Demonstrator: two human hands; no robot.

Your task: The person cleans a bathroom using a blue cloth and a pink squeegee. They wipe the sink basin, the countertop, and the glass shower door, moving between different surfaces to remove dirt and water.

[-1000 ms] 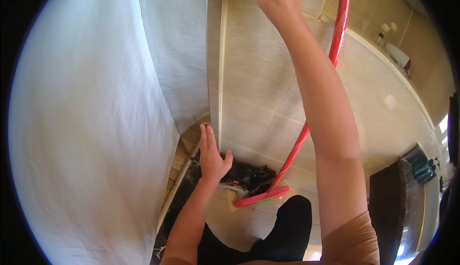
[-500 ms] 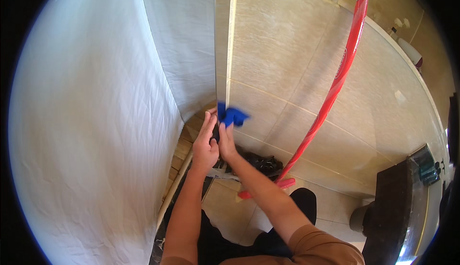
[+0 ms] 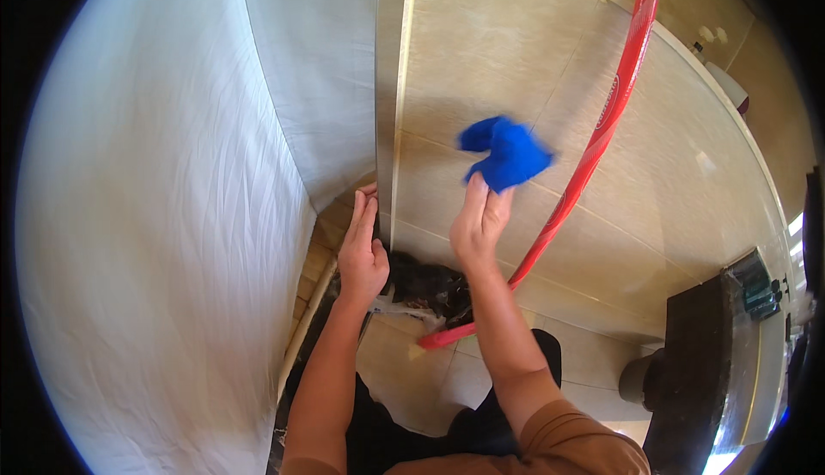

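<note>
A bright blue cloth (image 3: 516, 155), slightly blurred, is pinched at its lower edge by my right hand (image 3: 481, 224), in front of the beige tiled wall (image 3: 481, 54). The cloth's loose part spreads above the fingers. My left hand (image 3: 361, 256) is at the lower part of a narrow upright strip (image 3: 391, 71) on the wall's edge. Its fingers are stretched out and rest against the strip, with some fingertips hidden behind it. A pale fabric curtain (image 3: 163, 200) hangs just left of this hand.
A broom with a red handle (image 3: 593, 153) leans at the right of my right hand. Black plastic bags (image 3: 425, 290) lie on the floor by the wall. Farther right stand a dark cabinet (image 3: 694, 346) and a bin (image 3: 636, 379). A bottle (image 3: 726, 84) sits on the upper right ledge.
My right hand has moved up and right with the blue cloth, away from the strip and my left hand. The left hand stays at the strip, little changed.
</note>
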